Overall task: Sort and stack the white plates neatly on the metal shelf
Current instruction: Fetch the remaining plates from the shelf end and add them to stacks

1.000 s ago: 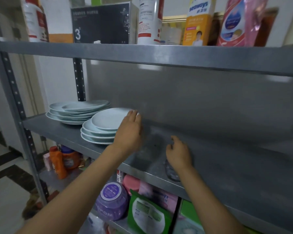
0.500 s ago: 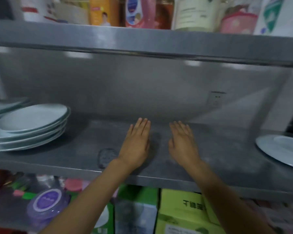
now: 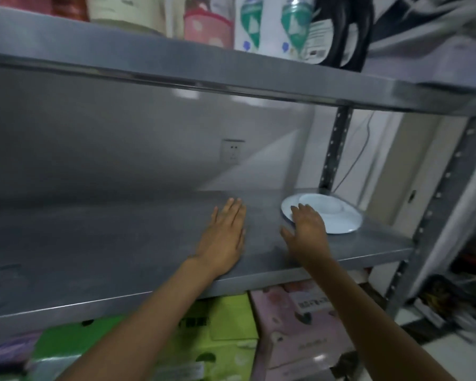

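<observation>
**Plates near the edge could slip**

Two white plates (image 3: pixel 330 217) sit on the metal shelf (image 3: pixel 107 251), in the middle right of the frame. A small plate (image 3: pixel 320 206) lies on top of a bigger plate (image 3: pixel 341 225). They are close to the right end of the shelf, near the back post (image 3: pixel 334 149).

The right hand (image 3: pixel 305 225) reaches toward the left rim of the bigger plate. Its fingers (image 3: pixel 300 211) are straight and spread, and they lie over the rim. They hold nothing yet. I cannot tell if they touch the plate or only hover above it. The left hand (image 3: pixel 226 232) is flat, fingers straight and together, low over the bare shelf in the middle of the frame. It holds nothing too.

Here is what could go wrong. The small plate only rests on the big one. If the hand pulls or lifts the big plate fast, the small one may slide off and fall. The shelf looks smooth, so a push could move both plates toward the right end, where there is no wall. A grip with one hand on one rim could tip the pile. It seems safer to use both hands and go slowly.

Boxes (image 3: pixel 231 325) sit on the shelf below, at the bottom of the frame.
</observation>
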The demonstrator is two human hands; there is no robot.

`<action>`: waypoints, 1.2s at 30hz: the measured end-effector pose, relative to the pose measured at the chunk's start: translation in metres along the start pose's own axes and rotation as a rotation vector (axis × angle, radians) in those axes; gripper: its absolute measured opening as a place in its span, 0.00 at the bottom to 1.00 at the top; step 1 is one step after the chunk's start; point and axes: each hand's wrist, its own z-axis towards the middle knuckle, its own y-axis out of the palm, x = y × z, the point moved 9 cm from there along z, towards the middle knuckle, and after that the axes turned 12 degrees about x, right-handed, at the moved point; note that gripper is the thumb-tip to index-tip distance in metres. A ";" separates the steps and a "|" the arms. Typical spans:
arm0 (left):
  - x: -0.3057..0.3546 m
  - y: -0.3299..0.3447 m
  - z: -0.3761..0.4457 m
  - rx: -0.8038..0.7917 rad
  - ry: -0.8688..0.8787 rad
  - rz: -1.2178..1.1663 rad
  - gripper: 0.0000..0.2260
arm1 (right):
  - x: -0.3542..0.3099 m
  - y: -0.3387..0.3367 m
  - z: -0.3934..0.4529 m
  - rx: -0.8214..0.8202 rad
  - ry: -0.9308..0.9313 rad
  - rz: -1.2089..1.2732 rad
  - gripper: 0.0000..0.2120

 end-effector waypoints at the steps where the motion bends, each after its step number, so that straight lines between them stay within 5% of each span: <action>1: 0.009 0.008 0.005 -0.008 0.005 -0.016 0.24 | 0.016 -0.004 0.001 0.002 0.025 -0.017 0.30; 8: 0.030 0.035 0.023 -0.003 -0.062 -0.097 0.26 | 0.087 0.000 -0.005 -0.110 0.248 -0.099 0.33; 15: 0.023 0.022 0.020 0.105 -0.118 -0.131 0.24 | 0.084 0.019 0.011 -0.352 0.129 -0.291 0.36; 26: 0.020 0.020 0.018 0.132 -0.144 -0.133 0.21 | 0.071 0.031 0.011 -0.484 -0.122 -0.559 0.33; 32: 0.017 0.019 0.017 0.106 -0.197 -0.149 0.21 | 0.061 0.022 0.009 -0.452 -0.076 -0.575 0.32; 36: 0.018 0.018 0.016 0.092 -0.219 -0.170 0.22 | 0.055 0.010 0.015 -0.259 -0.071 -0.539 0.33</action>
